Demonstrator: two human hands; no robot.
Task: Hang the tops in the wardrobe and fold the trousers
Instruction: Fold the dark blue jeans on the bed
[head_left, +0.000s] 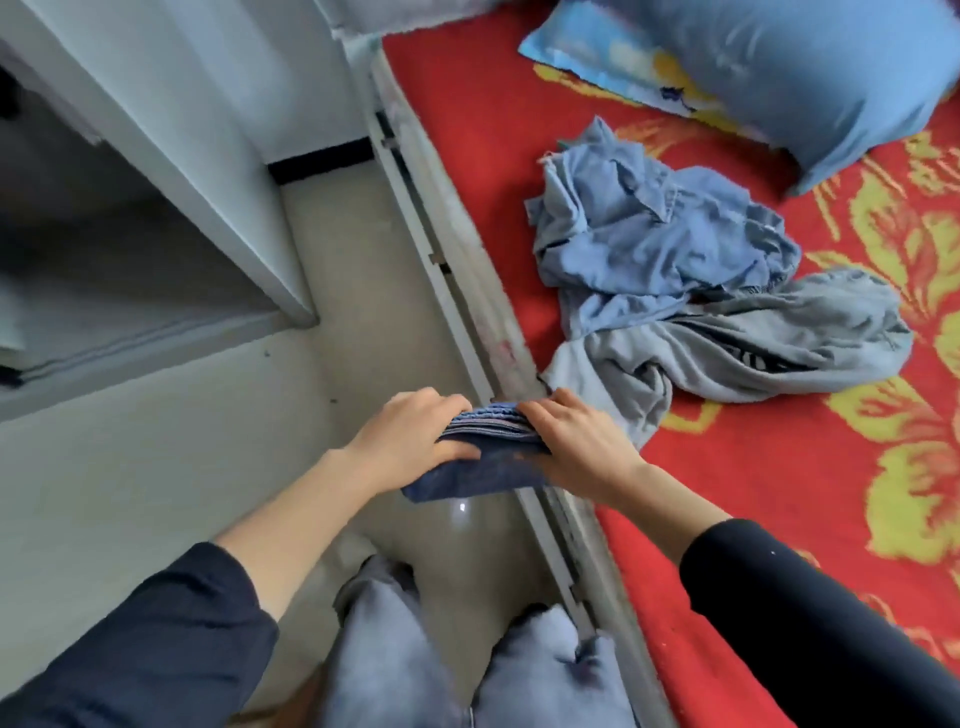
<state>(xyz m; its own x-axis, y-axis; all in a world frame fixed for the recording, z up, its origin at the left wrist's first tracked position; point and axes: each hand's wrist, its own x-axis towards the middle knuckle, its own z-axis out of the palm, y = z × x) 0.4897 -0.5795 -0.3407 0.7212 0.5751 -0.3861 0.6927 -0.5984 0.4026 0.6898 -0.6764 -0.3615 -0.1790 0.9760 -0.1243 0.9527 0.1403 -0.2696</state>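
A folded dark blue pair of trousers (485, 452) is held in the air over the floor beside the bed edge. My left hand (410, 441) grips its left end with the fingers curled over the top. My right hand (576, 441) grips its right end the same way. On the red bedspread lie a crumpled light blue garment (660, 228) and, touching it, a crumpled grey garment (769, 348). The open wardrobe (130, 270) stands to the left, its inside dark.
The bed (779, 519) with a red and yellow patterned cover fills the right side. A blue pillow (810, 78) lies at its far end. The wardrobe's side panel (171, 145) juts out at the left. Pale floor (156, 467) runs between wardrobe and bed.
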